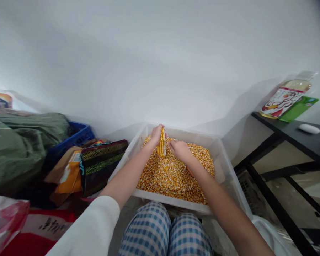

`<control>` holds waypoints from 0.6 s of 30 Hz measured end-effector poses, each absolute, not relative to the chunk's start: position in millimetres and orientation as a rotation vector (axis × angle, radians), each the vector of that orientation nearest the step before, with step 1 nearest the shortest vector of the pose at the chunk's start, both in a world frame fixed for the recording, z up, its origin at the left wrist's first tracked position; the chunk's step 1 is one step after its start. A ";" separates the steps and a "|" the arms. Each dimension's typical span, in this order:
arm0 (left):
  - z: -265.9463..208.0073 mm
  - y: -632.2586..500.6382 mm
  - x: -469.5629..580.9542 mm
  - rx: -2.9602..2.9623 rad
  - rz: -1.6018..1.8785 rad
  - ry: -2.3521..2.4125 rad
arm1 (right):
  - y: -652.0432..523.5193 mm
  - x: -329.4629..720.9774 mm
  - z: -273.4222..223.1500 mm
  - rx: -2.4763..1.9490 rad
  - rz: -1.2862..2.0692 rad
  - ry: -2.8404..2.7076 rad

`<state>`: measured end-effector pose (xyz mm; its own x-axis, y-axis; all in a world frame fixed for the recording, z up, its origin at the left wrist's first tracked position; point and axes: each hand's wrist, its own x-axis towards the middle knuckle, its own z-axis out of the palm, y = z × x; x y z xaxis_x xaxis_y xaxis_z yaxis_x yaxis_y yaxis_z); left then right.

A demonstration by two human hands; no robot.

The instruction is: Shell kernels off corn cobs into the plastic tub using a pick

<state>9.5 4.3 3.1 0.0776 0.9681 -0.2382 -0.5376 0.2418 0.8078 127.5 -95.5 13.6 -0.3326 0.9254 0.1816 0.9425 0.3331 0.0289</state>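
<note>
My left hand [156, 134] is closed around the upper part of a yellow corn cob [161, 145], which stands nearly upright over the bin. Its right side looks paler, as if bare of kernels. My right hand [179, 149] is closed just right of the cob, gripping a thin dark tool [168, 143] whose tip reaches the cob; my fingers hide its handle. Below both hands lies a heap of loose corn kernels [168, 177] in a translucent plastic bin [173, 203]. Something orange [190, 171] lies on the kernels, partly hidden by my right forearm.
A black table [290, 129] on the right bears a labelled bottle [285, 97], a green box [300, 107] and a white oval object [309, 128]. On the left are a blue crate [78, 137], a dark mesh-patterned bag [104, 167] and red packaging [40, 231]. A white wall rises behind.
</note>
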 end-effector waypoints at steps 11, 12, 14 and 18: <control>1.1 -2.0 15.0 0.919 1.155 0.896 | -96.4 127.5 19.6 -1.737 -0.102 -2.475; 1.1 -3.3 15.4 0.969 1.144 0.889 | -96.4 129.1 20.0 -1.729 -0.082 -2.487; 1.3 -5.3 16.1 1.021 1.129 0.878 | -96.8 132.2 20.3 -1.727 -0.060 -2.491; 4.8 -3.2 13.5 0.816 1.152 0.851 | -96.9 137.0 19.3 -1.753 -0.052 -2.389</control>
